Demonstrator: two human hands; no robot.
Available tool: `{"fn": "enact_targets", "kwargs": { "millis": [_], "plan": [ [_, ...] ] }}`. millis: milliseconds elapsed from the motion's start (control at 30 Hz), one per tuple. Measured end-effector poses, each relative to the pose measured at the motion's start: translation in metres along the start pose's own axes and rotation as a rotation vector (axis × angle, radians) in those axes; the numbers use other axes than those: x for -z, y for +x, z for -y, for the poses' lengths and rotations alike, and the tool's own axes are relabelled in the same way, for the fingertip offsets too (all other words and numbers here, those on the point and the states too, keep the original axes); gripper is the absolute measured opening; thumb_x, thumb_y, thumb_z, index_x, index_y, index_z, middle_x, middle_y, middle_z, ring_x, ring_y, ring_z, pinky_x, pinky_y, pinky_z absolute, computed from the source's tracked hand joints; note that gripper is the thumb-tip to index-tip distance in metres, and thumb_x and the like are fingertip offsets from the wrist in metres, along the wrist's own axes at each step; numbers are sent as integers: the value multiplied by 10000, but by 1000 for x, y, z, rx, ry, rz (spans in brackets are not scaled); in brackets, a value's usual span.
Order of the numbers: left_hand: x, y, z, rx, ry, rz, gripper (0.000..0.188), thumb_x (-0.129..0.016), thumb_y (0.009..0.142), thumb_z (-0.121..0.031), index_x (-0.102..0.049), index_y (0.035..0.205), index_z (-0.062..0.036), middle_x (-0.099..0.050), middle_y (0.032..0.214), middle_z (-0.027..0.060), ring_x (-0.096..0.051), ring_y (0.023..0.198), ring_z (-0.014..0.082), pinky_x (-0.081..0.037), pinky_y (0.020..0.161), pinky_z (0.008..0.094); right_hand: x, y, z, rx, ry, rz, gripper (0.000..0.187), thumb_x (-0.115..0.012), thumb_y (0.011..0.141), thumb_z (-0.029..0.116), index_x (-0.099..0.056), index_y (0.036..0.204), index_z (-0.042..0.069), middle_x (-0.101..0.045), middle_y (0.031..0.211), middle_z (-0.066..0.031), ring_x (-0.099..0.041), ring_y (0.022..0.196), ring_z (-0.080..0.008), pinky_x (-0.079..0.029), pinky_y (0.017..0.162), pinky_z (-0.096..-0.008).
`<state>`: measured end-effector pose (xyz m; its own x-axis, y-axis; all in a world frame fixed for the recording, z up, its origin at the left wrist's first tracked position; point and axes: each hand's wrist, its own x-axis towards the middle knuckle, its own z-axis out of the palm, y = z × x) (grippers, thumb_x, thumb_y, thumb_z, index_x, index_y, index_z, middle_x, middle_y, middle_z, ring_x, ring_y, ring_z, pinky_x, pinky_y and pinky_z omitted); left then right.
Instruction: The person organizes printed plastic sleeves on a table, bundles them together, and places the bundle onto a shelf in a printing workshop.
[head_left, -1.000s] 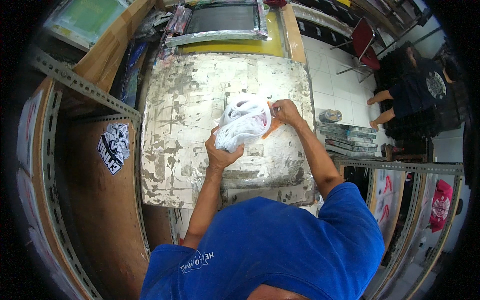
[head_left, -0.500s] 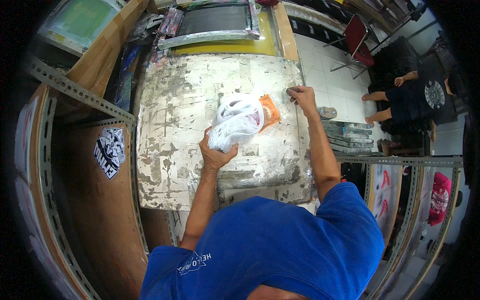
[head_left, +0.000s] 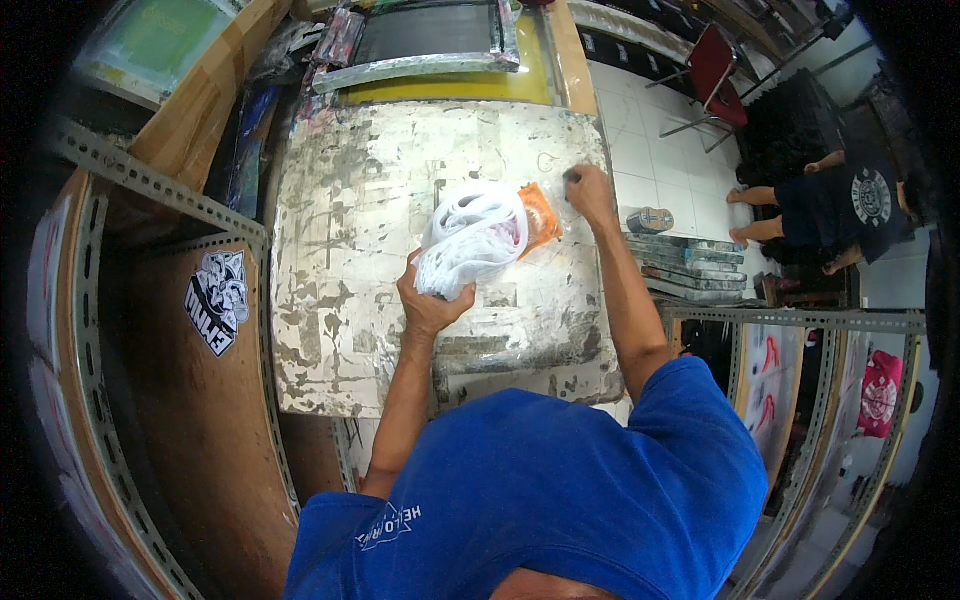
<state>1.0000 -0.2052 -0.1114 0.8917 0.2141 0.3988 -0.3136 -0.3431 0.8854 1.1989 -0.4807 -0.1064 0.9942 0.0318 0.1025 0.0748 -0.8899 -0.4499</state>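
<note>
A bulky bundle of white rolled material [head_left: 478, 225], perhaps cloth strips, rests on the worn, stained tabletop [head_left: 340, 280]. My left hand [head_left: 430, 303] grips its near left end, thumb on the near side and fingers behind. An orange packet [head_left: 540, 222] with clear plastic around it lies against the bundle's right side. My right hand [head_left: 590, 192] is closed by the tabletop's right edge, just past the clear plastic. What its fingers pinch is too small to make out. A thin loop [head_left: 546, 161] lies on the surface beyond the packet.
Printing-screen frames [head_left: 420, 72] lie past the table's far edge. Perforated metal shelving [head_left: 180, 185] flanks the left side. Stacked flat frames [head_left: 690, 265] stand at the right. Farther right are a red chair [head_left: 718, 85] and a person in dark clothes [head_left: 845, 200].
My right hand has shifted slightly left and away from me, and its fingers have curled in more. The left hand keeps its hold on the white bundle. The other person's arms have moved.
</note>
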Motion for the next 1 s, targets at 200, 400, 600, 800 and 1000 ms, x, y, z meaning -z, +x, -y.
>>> {"fn": "enact_targets", "kwargs": {
  "millis": [200, 400, 600, 800, 1000],
  "plan": [
    [0, 0, 0, -17, 29, 10, 669, -827, 607, -130, -511, 1154, 87, -686, 972, 174, -691, 882, 241, -553, 794, 350, -14, -8, -2, -159, 319, 92, 220, -714, 788, 163, -731, 982, 60, -712, 825, -167, -686, 784, -331, -538, 743, -394],
    [-4, 0, 8, -96, -2, -22, 679, -833, 609, -141, -512, 1166, 76, -680, 988, 177, -678, 924, 267, -533, 842, 373, -44, 14, -7, 148, 46, -81, 180, -693, 798, 189, -726, 948, 94, -654, 993, -127, -653, 846, -354, -516, 781, -451],
    [-1, 1, 4, -66, 83, 21, 616, -841, 610, -166, -592, 1129, 53, -680, 1016, 147, -664, 956, 261, -512, 884, 378, -23, -12, -40, 11, 109, -244, 144, -591, 827, 110, -645, 953, 65, -629, 990, -147, -620, 927, -382, -497, 794, -474],
    [-7, -10, 26, -16, -53, -64, 744, -837, 628, -134, -495, 1262, 53, -601, 1165, 177, -612, 1031, 300, -493, 921, 405, 72, -173, -149, -251, 107, -519, 156, -596, 852, 131, -628, 971, 36, -625, 1005, -178, -607, 952, -378, -478, 818, -454],
    [0, -7, 42, 63, -38, -56, 745, -838, 641, -97, -474, 1265, 83, -606, 1148, 203, -625, 984, 309, -525, 876, 413, 62, -371, -243, -809, -57, -377, 236, -609, 849, 181, -652, 1040, 48, -640, 1055, -186, -612, 994, -386, -482, 847, -457]
  ]
}}
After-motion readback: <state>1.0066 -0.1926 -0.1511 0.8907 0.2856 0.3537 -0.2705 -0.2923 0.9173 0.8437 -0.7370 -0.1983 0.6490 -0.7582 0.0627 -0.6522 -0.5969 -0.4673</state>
